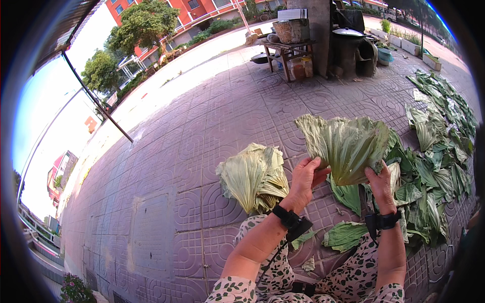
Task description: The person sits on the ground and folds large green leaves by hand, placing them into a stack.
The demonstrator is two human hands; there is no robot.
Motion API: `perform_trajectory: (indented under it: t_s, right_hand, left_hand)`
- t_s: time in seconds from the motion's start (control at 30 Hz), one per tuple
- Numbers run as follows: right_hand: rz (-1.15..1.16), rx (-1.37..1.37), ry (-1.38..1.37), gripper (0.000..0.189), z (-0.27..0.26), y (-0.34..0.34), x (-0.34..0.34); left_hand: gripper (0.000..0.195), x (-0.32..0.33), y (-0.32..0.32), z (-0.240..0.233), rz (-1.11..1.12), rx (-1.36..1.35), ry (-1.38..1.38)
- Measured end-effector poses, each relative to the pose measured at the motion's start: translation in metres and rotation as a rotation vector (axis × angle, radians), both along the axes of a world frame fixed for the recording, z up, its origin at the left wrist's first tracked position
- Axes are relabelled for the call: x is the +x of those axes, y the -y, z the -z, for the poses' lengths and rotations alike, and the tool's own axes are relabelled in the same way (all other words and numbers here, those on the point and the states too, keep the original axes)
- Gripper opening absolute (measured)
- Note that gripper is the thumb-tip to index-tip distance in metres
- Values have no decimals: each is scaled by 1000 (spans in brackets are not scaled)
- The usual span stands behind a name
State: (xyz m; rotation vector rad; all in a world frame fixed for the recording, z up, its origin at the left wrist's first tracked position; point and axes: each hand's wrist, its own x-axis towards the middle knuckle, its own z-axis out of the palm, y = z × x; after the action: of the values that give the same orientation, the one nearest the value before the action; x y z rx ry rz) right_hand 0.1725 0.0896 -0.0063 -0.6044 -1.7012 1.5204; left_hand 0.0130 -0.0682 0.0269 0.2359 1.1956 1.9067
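Note:
A large pale green dried leaf, or a few together, (346, 147) spreads like a fan between my two hands. My left hand (305, 181) grips its lower left edge, thumb on top. At the lower right edge, my right hand (380, 185) pinches it between thumb and fingers. A stack of similar folded leaves (254, 176) lies on the paving to the left of my left hand. Darker green leaves lie in a loose heap (420, 189) to the right, and a single green leaf (344, 235) rests below my hands, near my knees.
Patterned paving (189, 151) spreads around me. Ahead, a wooden table (288, 45) holds a basket (290, 31), beside a pillar (316, 38) and a dark stove with a lidded pan (348, 32). More leaves (447, 102) lie at the far right. A metal pole (96, 100) stands left.

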Motion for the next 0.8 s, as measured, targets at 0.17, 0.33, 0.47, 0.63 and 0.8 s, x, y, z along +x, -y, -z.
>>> perform_trajectory:
  t_s: [0.17, 0.33, 0.47, 0.63, 0.8]
  right_hand:
    - [-5, 22, 7, 24, 2, -1, -1]
    - [8, 27, 25, 23, 0, 1, -2]
    - [11, 42, 24, 22, 3, -2, 0]
    - [20, 43, 26, 23, 4, -1, -2]
    - [9, 32, 17, 25, 2, 1, -1]
  left_hand:
    - [25, 0, 1, 1, -1, -4, 3]
    - [24, 0, 1, 0, -13, -10, 1]
    - [24, 0, 0, 0, -5, 1, 7]
    - [24, -1, 0, 2, -1, -5, 2]
    - [24, -1, 0, 2, -1, -11, 1]
